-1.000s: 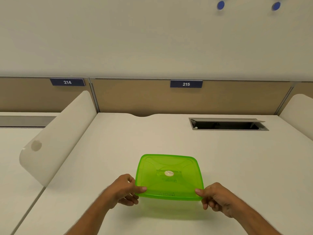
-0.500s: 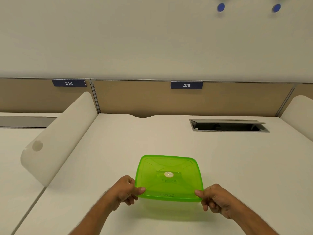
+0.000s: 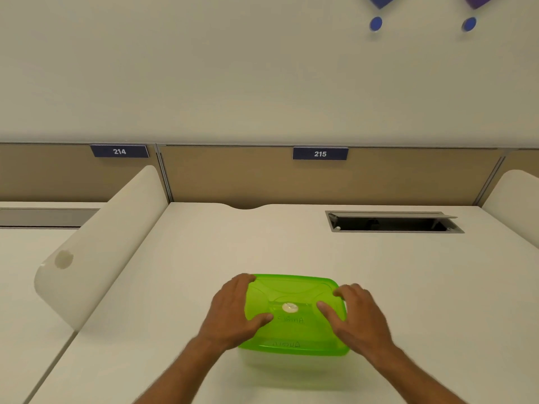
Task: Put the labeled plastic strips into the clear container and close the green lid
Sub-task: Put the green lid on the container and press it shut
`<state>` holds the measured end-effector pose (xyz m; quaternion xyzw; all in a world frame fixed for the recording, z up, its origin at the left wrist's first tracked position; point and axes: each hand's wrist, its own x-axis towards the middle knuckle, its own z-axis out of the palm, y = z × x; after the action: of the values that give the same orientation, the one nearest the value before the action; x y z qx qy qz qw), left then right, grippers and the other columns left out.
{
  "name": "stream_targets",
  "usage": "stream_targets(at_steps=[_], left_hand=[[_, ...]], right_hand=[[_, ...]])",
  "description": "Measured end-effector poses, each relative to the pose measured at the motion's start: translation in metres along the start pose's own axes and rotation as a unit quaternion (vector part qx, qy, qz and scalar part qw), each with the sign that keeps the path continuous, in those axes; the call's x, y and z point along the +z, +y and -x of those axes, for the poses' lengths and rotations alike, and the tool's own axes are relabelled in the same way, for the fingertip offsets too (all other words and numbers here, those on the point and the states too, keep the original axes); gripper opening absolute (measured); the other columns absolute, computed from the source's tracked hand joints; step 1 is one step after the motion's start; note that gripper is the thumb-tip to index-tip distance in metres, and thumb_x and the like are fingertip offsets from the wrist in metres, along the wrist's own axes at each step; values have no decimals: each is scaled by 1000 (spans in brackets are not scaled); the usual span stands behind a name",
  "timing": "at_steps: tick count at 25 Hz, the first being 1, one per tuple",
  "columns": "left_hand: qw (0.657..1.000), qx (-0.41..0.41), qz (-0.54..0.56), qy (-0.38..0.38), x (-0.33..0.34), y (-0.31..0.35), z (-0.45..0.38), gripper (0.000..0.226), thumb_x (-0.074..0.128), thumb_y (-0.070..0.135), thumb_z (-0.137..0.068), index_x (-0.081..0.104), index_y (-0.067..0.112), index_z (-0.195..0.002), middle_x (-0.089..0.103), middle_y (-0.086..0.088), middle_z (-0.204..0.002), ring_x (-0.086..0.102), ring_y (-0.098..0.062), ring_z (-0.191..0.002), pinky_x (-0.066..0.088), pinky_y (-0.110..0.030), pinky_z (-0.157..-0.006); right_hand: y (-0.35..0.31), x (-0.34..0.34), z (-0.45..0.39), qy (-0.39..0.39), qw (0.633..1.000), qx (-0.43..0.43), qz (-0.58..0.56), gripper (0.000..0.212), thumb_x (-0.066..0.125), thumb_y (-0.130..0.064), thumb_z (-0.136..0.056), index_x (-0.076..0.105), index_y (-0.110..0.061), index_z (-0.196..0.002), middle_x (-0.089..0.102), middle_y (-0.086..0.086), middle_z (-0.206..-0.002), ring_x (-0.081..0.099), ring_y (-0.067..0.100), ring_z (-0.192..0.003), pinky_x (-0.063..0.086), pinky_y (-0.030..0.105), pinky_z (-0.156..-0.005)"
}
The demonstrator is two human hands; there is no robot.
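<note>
The green lid (image 3: 294,312) is being pressed flat onto the container (image 3: 291,364) mid-desk (image 3: 408,287) by the left hand (image 3: 236,312) and right hand (image 3: 357,314), both spread open and gripping nothing, and firm pressure around the rim is likely being called for next.

a white desk (image 3: 262,246) fills the foreground, with an open grey cable hatch (image 3: 393,222) set into its far right part. curved white dividers stand at its left (image 3: 96,246) and right (image 3: 513,193) sides. behind runs a tan partition panel (image 3: 233,176) bearing dark blue number plates, 214 (image 3: 119,151) and 215 (image 3: 320,153), below a plain pale wall (image 3: 204,68) with two blue dots (image 3: 375,23) high up
</note>
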<state>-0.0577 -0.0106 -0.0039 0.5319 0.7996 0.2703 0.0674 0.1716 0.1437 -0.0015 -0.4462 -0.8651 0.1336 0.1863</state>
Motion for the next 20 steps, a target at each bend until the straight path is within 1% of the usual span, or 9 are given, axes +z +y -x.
stream_targets(at_steps=[1,2,3,5,8,10,13,17,20], left_hand=[[999,25,-34,5,7,6,-4,86,61,65,-81,32,22,-149,30,2,-157,25,-17,-146,17,-32,-119],[997,38,-72,-4,15,11,-7,83,51,67,-86,26,23,-152,19,2,-163,13,-16,-151,8,-34,-121],[993,43,-112,-19,23,15,-10,81,40,68,-91,17,24,-155,6,3,-165,2,-16,-152,-1,-36,-122],[984,48,-166,-52,36,17,-12,76,24,66,-96,3,25,-157,-12,3,-164,-12,-17,-151,-10,-40,-120],[976,43,-195,-83,48,15,-12,71,15,60,-98,-3,24,-157,-19,3,-161,-15,-19,-151,-14,-43,-119],[974,43,-206,-88,52,13,-12,70,13,58,-98,-3,23,-157,-15,3,-163,-16,-18,-151,-14,-44,-119],[973,46,-210,-84,54,12,-11,70,9,58,-98,-4,23,-157,-13,4,-164,-18,-18,-150,-16,-45,-120],[971,46,-218,-82,54,14,-11,76,-4,60,-90,-6,23,-156,-15,5,-164,-19,-17,-150,-21,-44,-118],[971,48,-224,-68,54,14,-9,73,3,58,-94,-1,22,-157,-8,3,-165,-14,-19,-151,-23,-45,-116]], right_hand=[[-9,8,1,-24,999,-41,3,64,50,-67,-85,55,-20,-127,57,2,-131,48,22,-126,40,36,-105],[-17,16,1,-56,996,-71,16,73,44,-65,-89,42,-15,-143,42,6,-150,32,23,-141,26,37,-117],[-23,24,1,-83,992,-91,37,79,35,-65,-92,26,-14,-151,23,6,-161,14,21,-149,11,37,-122],[-31,34,-1,-113,986,-107,66,83,22,-68,-93,6,-16,-155,-1,4,-165,-8,19,-151,-5,39,-123],[-34,43,-2,-137,980,-108,99,87,9,-73,-89,-1,-18,-155,-8,4,-164,-15,19,-150,-13,41,-121],[-33,46,-2,-130,979,-110,111,91,1,-76,-85,-2,-19,-155,-9,3,-164,-16,19,-149,-18,41,-119],[-33,49,0,-126,978,-115,122,98,-12,-79,-77,-3,-21,-155,-13,2,-163,-20,18,-148,-28,36,-110],[-33,51,-1,-123,977,-120,127,99,-16,-80,-75,-3,-23,-155,-14,1,-163,-28,17,-144,-30,35,-108],[-34,52,-2,-129,976,-122,129,100,-17,-80,-74,-4,-23,-155,-16,0,-162,-34,18,-138,-31,36,-107]])
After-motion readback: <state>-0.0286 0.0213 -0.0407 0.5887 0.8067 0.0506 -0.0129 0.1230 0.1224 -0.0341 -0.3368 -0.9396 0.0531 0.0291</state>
